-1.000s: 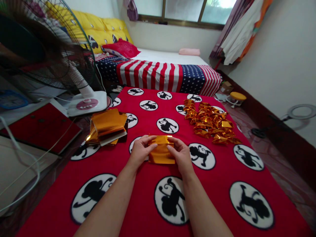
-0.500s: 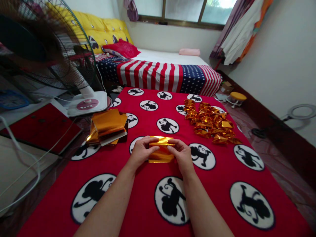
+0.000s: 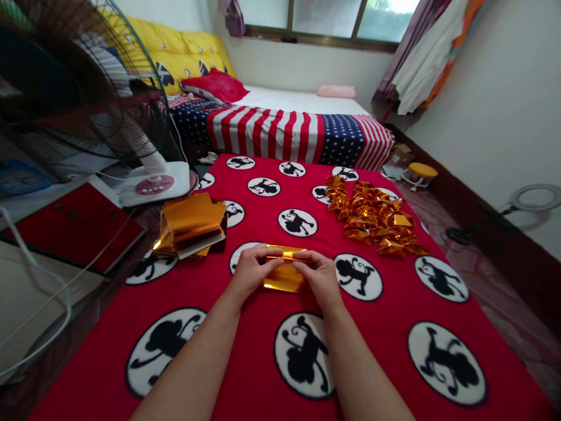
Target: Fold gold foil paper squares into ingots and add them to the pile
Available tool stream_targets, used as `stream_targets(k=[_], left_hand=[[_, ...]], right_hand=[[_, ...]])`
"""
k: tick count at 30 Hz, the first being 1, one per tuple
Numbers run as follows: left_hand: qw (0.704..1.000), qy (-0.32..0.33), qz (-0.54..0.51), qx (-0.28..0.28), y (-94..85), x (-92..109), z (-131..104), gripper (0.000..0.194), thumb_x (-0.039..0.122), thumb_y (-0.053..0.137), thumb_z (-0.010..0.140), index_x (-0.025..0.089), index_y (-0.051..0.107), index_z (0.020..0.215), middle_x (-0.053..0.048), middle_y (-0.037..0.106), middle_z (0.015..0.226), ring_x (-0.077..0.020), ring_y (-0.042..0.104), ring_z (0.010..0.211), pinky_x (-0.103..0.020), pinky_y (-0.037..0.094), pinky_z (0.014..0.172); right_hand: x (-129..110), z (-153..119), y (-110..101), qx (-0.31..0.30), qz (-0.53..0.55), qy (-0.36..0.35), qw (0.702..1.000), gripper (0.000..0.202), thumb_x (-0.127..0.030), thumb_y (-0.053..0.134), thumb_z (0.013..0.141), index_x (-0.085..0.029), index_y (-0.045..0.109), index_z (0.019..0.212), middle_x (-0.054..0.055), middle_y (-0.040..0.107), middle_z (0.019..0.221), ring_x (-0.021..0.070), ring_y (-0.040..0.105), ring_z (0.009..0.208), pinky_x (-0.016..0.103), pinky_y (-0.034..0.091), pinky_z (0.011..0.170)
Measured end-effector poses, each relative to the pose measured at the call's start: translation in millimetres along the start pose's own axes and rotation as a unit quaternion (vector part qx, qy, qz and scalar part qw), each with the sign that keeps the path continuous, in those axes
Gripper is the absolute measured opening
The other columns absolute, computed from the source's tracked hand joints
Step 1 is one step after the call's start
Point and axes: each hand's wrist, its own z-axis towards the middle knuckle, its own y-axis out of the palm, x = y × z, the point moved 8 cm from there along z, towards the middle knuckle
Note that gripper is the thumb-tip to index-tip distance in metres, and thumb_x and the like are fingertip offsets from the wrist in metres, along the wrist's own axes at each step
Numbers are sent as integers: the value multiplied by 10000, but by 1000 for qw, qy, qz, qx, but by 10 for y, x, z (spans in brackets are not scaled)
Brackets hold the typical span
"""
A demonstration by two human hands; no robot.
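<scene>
A sheet of shiny gold paper (image 3: 284, 279) lies at the middle of the red cloth with black monkey prints (image 3: 245, 362), with a fold across its upper part. My left hand (image 3: 254, 269) pinches the fold from the left, thumb below and fingers above. From the right, my right hand (image 3: 319, 275) pinches the same fold, its thumb close to the left thumb. To the left sits a stack of flat gold sheets (image 3: 193, 219). Several folded gold paper pieces (image 3: 372, 216) are grouped at the back right.
An electric fan (image 3: 153, 181) stands on the left beside a dark red panel (image 3: 74, 225) and white cables. Behind the cloth is a bed with a striped and starred cover (image 3: 280, 131). A yellow stool (image 3: 423, 171) is at the right.
My right hand has shifted slightly left along the paper, closer to my left hand. The folded upper strip looks narrower, and the paper is tilted a little.
</scene>
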Motion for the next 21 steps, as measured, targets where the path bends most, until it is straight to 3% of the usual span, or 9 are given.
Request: stream_targets(k=[8,21], left_hand=[[1000,14,-5,24,-31,24,3,129,272,706,777,179,784,820,-42,736,790,-157,657,720,-230,496,658],[999,22,-8,40,-65,51,15,130,281,700,783,172,769,774,-32,733,781,-146,668,734,-218,504,681]], right_hand=[[1,1,-9,11,37,13,999,246,-361,801,687,-192,753,860,26,731,793,176,663,712,269,527,666],[-6,10,-76,54,61,-13,997,173,-306,804,675,-197,735,791,19,705,787,149,626,701,249,494,642]])
